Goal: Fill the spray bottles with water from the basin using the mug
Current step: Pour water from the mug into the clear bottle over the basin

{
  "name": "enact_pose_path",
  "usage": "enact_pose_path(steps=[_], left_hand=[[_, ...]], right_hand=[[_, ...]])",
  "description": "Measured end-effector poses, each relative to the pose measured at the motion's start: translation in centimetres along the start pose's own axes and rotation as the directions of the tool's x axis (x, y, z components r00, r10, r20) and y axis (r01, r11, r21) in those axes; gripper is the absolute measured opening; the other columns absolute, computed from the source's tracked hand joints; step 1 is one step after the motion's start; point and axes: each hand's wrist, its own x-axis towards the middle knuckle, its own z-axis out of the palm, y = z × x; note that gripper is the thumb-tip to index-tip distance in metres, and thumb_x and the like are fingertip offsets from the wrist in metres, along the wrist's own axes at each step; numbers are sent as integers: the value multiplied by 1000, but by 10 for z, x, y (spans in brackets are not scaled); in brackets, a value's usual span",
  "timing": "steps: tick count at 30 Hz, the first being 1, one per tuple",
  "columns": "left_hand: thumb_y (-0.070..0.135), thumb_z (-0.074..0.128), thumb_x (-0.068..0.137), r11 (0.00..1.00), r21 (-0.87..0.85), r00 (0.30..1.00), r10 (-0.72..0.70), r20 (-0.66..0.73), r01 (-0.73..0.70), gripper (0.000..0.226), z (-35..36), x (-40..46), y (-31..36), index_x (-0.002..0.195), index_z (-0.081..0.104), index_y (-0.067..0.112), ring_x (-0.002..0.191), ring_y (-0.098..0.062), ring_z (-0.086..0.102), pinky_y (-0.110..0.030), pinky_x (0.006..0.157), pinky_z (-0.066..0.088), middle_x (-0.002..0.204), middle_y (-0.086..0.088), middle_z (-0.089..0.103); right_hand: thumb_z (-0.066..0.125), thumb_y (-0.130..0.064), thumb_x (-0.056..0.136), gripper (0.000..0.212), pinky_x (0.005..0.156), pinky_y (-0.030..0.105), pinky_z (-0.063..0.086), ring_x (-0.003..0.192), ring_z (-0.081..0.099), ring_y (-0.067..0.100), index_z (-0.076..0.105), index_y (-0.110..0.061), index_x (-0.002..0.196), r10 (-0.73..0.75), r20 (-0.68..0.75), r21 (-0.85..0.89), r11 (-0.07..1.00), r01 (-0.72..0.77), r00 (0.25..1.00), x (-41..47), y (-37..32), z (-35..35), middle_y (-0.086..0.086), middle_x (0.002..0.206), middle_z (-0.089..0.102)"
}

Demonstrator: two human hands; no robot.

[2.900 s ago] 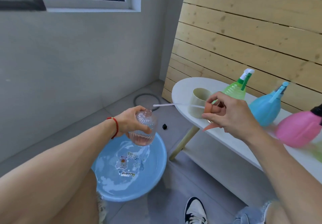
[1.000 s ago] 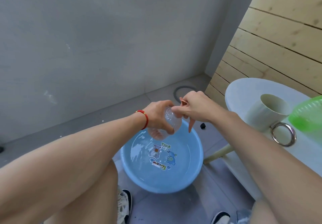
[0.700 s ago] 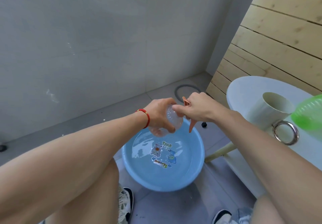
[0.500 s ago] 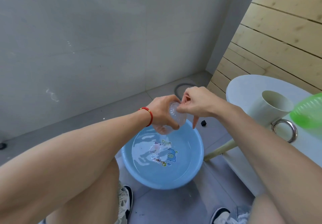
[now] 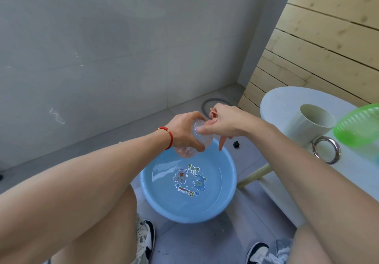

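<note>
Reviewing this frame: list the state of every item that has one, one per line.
Clear spray bottle: held over the basin, sprayer head at its neck.
Sprayer head: gripped at the bottle's top.
Basin: on the floor, holding water.
Mug: tilted on the table, untouched.
Green bottle: lying on the table.
Left hand: grips the bottle.
Right hand: grips the sprayer head.

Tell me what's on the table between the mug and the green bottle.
In the head view, a metal ring lies on the white table, in front of the gap between the mug and the green bottle. Nothing else shows there.
</note>
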Motion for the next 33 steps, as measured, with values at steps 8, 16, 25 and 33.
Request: enact_pose_path(steps=[8, 16, 25, 33], left_hand=[[32, 94, 58, 1000, -2, 1000, 16, -11, -16, 84, 0, 2, -2, 134, 58, 28, 109, -16, 57, -26, 84, 45, 120, 7, 62], [27, 92, 55, 996, 56, 997, 69, -46, -66, 78, 1, 0, -3, 126, 58, 25, 105, -20, 58, -31, 85, 49, 116, 4, 63], [29, 93, 59, 1000, -10, 997, 5, -80, -6, 75, 4, 3, -3, 126, 60, 27, 102, -19, 60, -29, 82, 49, 113, 4, 65], [25, 96, 58, 809, -582, 976, -188, -114, 88, 65, -6, 21, 31, 115, 67, 26, 94, -23, 75, -31, 66, 61, 106, -3, 75]], right_hand=[[69, -51, 74, 41, 70, 48, 62, 70, 73, 21, 66, -10, 75, -18, -136, -27, 1000, 15, 991, 2, 3, 7, 2, 76, 76], [70, -29, 82, 28, 81, 42, 62, 67, 74, 14, 72, -1, 84, 136, -138, 242, 965, -100, 981, -5, -5, 14, 1, 64, 76], [68, -38, 82, 27, 57, 26, 41, 69, 78, 19, 73, -12, 78, 166, 29, 478, 864, -160, 986, -10, 0, 2, 3, 76, 79], [37, -55, 95, 57, 71, 38, 58, 68, 74, 27, 74, -11, 92, 399, -261, 680, 722, -126, 879, -41, 41, -30, 5, 75, 78]])
